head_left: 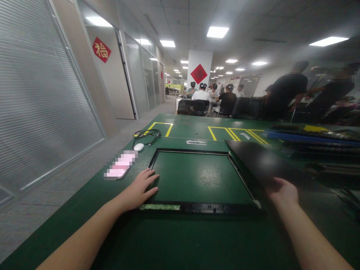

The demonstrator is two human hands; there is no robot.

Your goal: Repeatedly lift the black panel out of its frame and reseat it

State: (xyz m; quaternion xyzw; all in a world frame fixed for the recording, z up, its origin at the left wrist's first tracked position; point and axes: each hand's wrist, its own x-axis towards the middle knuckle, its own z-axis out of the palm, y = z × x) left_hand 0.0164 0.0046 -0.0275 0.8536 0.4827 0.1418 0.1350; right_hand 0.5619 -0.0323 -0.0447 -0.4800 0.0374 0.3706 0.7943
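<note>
The left hand's fingers (155, 182) are spread wide, lying over the left bar of a black rectangular frame (222, 208) without clasping it. The right hand's fingers (277, 180) are at the near edge of a dark panel (258, 159), just right of the frame; blur keeps me from telling whether they grip it. To handle both well, I would keep the left palm light and flat, clear of the green circuit strip (160, 207) just right of it, and support the panel broadly, away from the frame's right bar. Beyond the left fingers, a white mouse (138, 147) and black cable (150, 135) lie on the green tabletop (180, 240).
</note>
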